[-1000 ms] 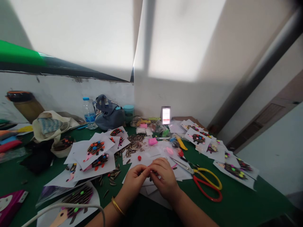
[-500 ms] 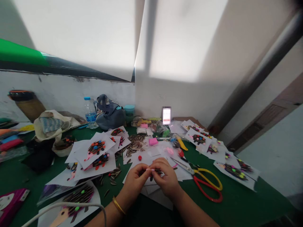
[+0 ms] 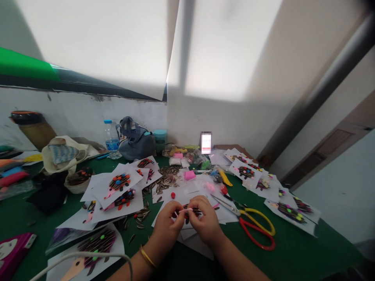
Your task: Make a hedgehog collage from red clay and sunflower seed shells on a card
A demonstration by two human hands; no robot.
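A small strip of soft pink clay [image 3: 186, 210] is stretched between the fingertips of both hands. My left hand [image 3: 166, 220], with a yellow bangle at the wrist, pinches one end. The other end is pinched by my right hand [image 3: 206, 220]. Just beneath the fingers, a sheet of white paper [image 3: 164, 208] carries dark striped seeds, partly hidden by the hands. A red ball of clay [image 3: 173, 195] lies beyond my left hand. Further back sits a bright pink block of clay [image 3: 190, 175]. Scissors [image 3: 254, 226] with yellow and red handles lie open to the right.
Loose sunflower seeds [image 3: 168, 180] are heaped behind the paper. Finished seed hedgehog pictures lie left [image 3: 117, 183] and right [image 3: 288, 212] on the green tablecloth [image 3: 293, 253]. A grey cable [image 3: 88, 253] loops at front left. A water bottle [image 3: 111, 141] and a blue-grey bag [image 3: 136, 144] stand behind.
The hands have tilted and shifted slightly, and more of the pink strip shows between them. More of the seeds beneath the fingers is in sight. Everything else stays in place.
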